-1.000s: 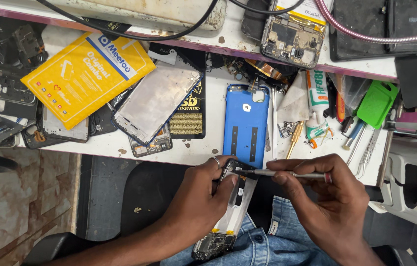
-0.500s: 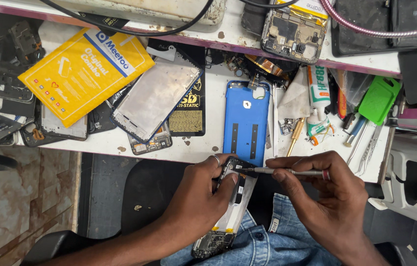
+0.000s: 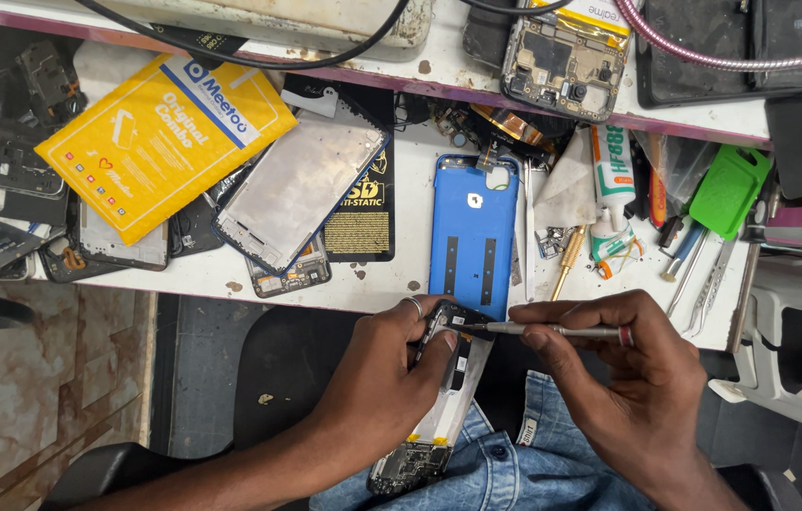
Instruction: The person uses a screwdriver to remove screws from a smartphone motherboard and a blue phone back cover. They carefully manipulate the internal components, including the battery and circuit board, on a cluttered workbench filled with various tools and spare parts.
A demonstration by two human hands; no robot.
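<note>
In the hands [image 3: 392,378], bare phone frame [image 3: 444,397], slim metal screwdriver [image 3: 543,330].

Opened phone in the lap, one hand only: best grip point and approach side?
Grip the opened phone by its long edges near the top end, coming from the person's left, as the left hand does. It is long, flat and tilted off the bench edge, and that grip probably steadies it best. This leaves the open face clear for the screwdriver in the right hand.
</note>
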